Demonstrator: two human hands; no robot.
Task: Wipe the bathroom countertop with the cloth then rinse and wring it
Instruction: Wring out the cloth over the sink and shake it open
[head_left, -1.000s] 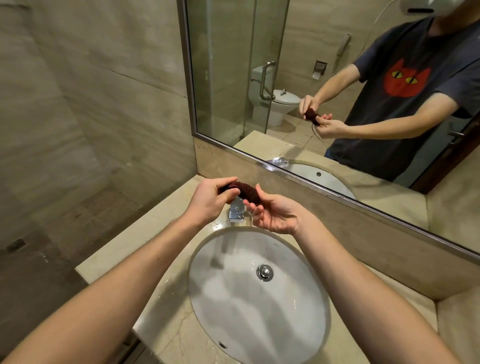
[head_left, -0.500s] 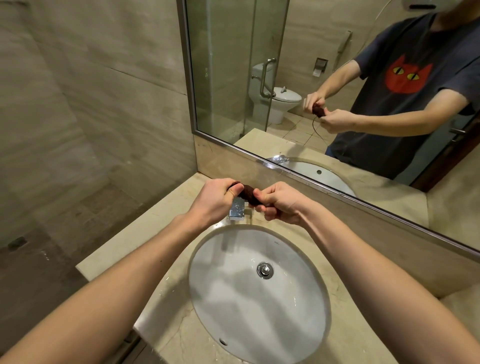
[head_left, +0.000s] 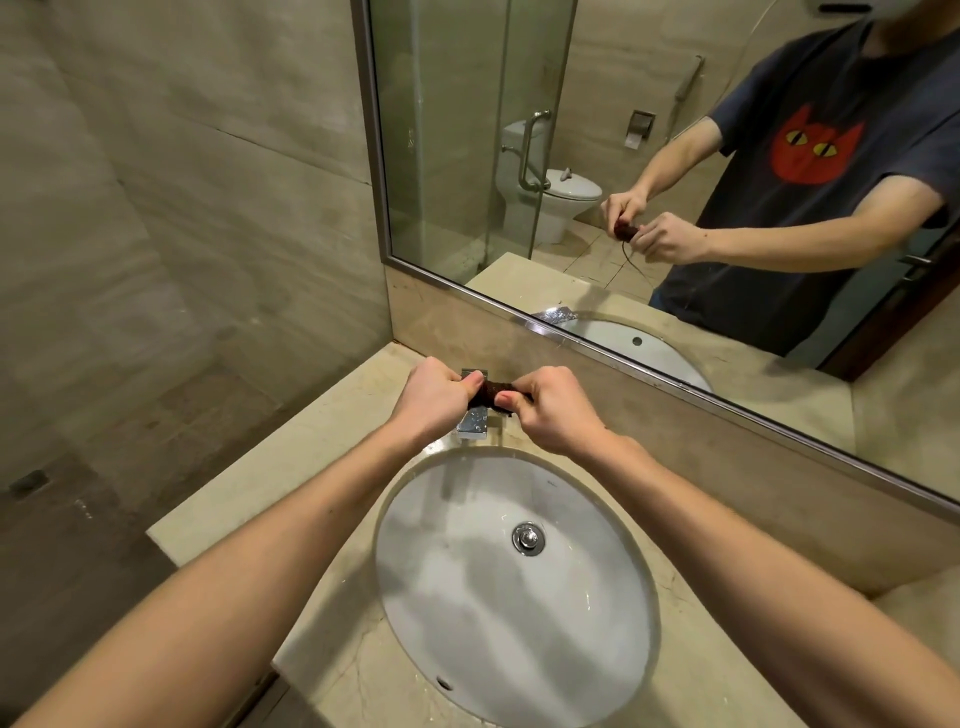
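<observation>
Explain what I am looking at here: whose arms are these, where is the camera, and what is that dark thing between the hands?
There is no machine here. A person wears a wide-angle camera on the head, so the picture looks down along their own two bare arms. The left hand and the right hand each grip one end of a small dark cloth, rolled tight between them as in wringing, above the tap. Below is a white basin with a metal drain plug, set into a beige stone countertop. No water can be seen running from the tap. The mirror on the wall behind reflects the same person and hands, plus a toilet and a glass shower door.
</observation>
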